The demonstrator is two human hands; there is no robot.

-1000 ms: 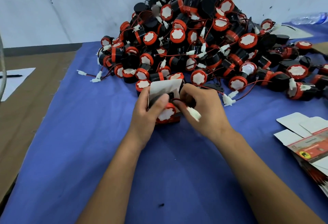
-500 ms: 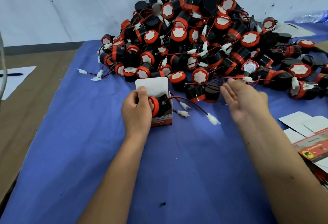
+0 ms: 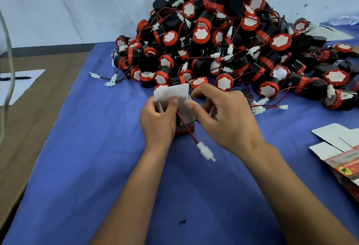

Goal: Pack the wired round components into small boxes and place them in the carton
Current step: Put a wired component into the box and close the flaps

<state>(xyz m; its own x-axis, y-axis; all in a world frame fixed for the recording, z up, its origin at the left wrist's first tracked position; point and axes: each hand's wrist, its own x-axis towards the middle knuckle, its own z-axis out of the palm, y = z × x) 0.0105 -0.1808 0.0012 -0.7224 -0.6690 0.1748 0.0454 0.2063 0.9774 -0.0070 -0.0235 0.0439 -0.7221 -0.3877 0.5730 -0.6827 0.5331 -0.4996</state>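
Both hands are on the small box [image 3: 179, 112] now. Our left hand [image 3: 158, 122] grips it from the left side, thumb over the open top beneath the raised white flap [image 3: 172, 94]. Our right hand [image 3: 223, 116] has come back from the pile, where it was spread open half a second ago, and its thumb now presses on the box's right wall with the other fingers loosely curled above it; we cannot tell whether they hold anything.

The round component has dropped out of sight inside the box, where a moment ago it sat half out at the side. Only its red wire [image 3: 187, 129] still trails out over the front edge, ending in a white connector [image 3: 206, 150] lying on the blue cloth [image 3: 97, 167] toward the near edge.

We judge the part is seated, so tucking in the wire and closing the flap remain. The pile of components [image 3: 223, 46] covers the far edge, flat unfolded boxes [image 3: 342, 147] wait at the right edge, and no carton is in view.
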